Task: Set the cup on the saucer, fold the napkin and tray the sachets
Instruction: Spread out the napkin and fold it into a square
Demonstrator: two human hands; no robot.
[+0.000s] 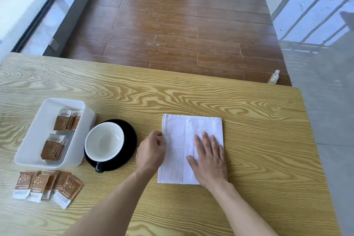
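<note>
Napkin (176, 149), white and folded, lies on the desk (191, 97); right hand (208, 161) presses it flat with fingers spread, left hand (151, 151) pinches its left edge. Cup (104, 142) sits on the black saucer (130, 140), beside the sachet tray (38, 120).

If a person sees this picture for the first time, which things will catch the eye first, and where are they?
First the white napkin at the table's centre-right, with the right hand flat on it and the left hand at its left edge. Next, left of it, the cup on its black saucer. Brown sachets lie in the white tray and more sachets before it.
</note>
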